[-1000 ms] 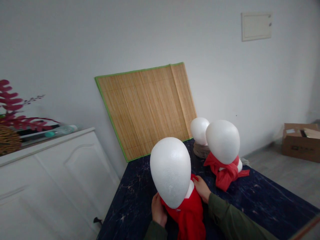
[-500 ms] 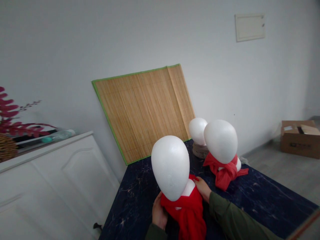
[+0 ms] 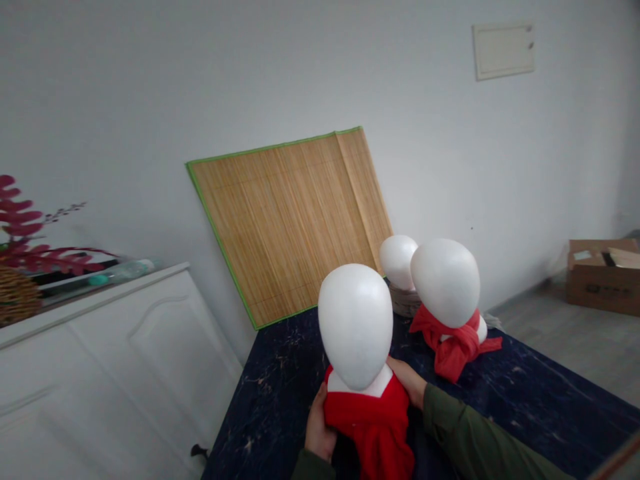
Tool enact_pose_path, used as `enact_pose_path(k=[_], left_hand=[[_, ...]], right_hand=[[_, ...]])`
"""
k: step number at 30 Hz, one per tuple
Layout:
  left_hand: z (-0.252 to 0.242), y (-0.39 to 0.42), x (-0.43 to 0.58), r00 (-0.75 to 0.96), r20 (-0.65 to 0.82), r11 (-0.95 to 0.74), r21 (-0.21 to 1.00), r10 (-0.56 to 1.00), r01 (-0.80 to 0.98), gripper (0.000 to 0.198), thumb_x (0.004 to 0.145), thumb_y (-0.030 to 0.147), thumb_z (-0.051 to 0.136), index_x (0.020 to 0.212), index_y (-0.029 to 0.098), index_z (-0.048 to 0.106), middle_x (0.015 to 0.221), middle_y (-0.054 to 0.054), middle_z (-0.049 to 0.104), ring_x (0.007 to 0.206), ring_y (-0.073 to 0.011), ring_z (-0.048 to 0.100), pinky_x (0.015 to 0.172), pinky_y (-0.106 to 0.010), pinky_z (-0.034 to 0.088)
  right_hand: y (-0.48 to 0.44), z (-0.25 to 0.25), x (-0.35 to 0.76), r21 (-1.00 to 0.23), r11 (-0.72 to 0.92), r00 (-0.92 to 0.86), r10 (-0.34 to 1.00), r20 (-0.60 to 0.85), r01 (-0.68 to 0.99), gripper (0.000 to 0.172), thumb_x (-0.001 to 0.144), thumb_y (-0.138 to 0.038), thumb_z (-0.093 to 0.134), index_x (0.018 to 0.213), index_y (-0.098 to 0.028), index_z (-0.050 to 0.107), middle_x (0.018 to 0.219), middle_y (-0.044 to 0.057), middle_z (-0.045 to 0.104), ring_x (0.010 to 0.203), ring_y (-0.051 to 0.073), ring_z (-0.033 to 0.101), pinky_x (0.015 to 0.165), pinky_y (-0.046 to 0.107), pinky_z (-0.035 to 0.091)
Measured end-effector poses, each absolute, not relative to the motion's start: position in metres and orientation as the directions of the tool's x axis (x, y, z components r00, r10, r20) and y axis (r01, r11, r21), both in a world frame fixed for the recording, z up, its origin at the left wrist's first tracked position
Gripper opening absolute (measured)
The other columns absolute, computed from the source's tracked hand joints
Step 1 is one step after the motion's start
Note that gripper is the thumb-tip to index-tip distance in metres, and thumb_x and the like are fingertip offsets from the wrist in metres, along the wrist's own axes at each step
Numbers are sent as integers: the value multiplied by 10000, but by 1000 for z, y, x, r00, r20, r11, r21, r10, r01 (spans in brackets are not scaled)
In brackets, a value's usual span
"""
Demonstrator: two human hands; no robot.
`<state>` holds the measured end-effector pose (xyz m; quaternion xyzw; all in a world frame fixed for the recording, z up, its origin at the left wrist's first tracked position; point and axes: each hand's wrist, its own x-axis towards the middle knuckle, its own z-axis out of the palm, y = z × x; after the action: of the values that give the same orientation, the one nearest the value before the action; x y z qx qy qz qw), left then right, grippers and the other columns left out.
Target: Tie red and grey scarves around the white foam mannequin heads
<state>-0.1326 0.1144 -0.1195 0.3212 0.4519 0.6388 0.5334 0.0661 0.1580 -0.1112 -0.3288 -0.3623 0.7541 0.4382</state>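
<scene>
Watching the feed here: the red scarf (image 3: 373, 423) is wrapped round the neck of the nearest foam head (image 3: 355, 325), which stands upright at the near end of the dark blue table (image 3: 270, 400), bottom centre of my view. The left hand (image 3: 319, 430) is clamped on the scarf's left side, thumb up along the cloth. The right hand (image 3: 407, 380) lies against the right side with fingers together, tips hidden behind the neck, so I can't tell if it's gripping. Nothing I can read anywhere; any print on the cardboard box (image 3: 603, 277) on the floor at far right is too small. Behind stands a second foam head (image 3: 445, 282) in its own knotted red scarf (image 3: 453, 343), partly blocking a third foam head (image 3: 397, 261). That makes three heads and two red scarves. A bamboo mat (image 3: 295, 220) leans on the wall, with a white cabinet (image 3: 110, 360) to the left.
</scene>
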Motion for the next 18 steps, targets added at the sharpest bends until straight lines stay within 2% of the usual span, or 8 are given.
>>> enact_pose_path(k=[3, 6, 8, 10, 13, 15, 18], left_hand=[[-118, 118, -138, -318, -6, -76, 967, 948, -244, 322, 603, 271, 658, 900, 152, 628, 879, -105, 677, 898, -263, 612, 824, -407, 456], [-114, 119, -145, -424, 97, -146, 986, 900, -82, 198, 583, 212, 675, 773, 156, 667, 1049, -100, 615, 1102, -253, 489, 1006, -355, 295], [-111, 117, -146, -469, 177, -199, 980, 865, 4, 139, 631, 244, 640, 744, 171, 676, 1130, -77, 568, 1174, -231, 411, 1055, -305, 199], [-110, 112, -143, -456, 199, -206, 978, 868, 34, 191, 683, 310, 597, 794, 175, 674, 1081, -74, 595, 1119, -234, 457, 1025, -322, 264], [-109, 103, -129, -319, 47, -76, 994, 946, -79, 364, 703, 421, 575, 938, 150, 639, 950, -95, 651, 886, -253, 582, 788, -373, 465], [-107, 98, -119, -200, -73, 23, 970, 977, -241, 446, 703, 444, 578, 1035, 146, 592, 955, -107, 655, 795, -240, 609, 654, -346, 495], [-101, 96, -115, -135, -114, 45, 902, 984, -428, 470, 696, 402, 604, 1096, 160, 552, 1014, -111, 639, 844, -230, 612, 644, -312, 497]], right_hand=[[163, -113, 67, -842, -395, -463, 863, -203, -366, 506, 794, -543, 369, 934, -120, 609, 924, 139, 664, 894, 219, 619, 822, 346, 457], [167, -115, 68, -853, -354, -431, 885, -174, -383, 530, 790, -563, 358, 925, -120, 614, 931, 142, 662, 915, 227, 612, 832, 350, 456], [168, -118, 68, -858, -314, -356, 919, -168, -407, 529, 786, -563, 365, 934, -118, 610, 943, 140, 659, 913, 227, 613, 838, 347, 456], [169, -120, 66, -856, -298, -289, 939, -184, -422, 508, 777, -549, 390, 927, -116, 608, 947, 139, 658, 903, 223, 617, 839, 337, 456], [167, -120, 64, -876, -255, -250, 955, -162, -409, 491, 750, -552, 442, 892, -116, 615, 917, 135, 666, 884, 226, 621, 832, 334, 456], [166, -120, 63, -911, -185, -229, 968, -105, -368, 503, 741, -574, 442, 872, -124, 623, 886, 124, 673, 881, 232, 619, 831, 342, 451], [168, -125, 60, -965, -42, -143, 990, -5, -258, 512, 758, -583, 386, 848, -143, 632, 856, 102, 676, 895, 230, 608, 840, 345, 438]])
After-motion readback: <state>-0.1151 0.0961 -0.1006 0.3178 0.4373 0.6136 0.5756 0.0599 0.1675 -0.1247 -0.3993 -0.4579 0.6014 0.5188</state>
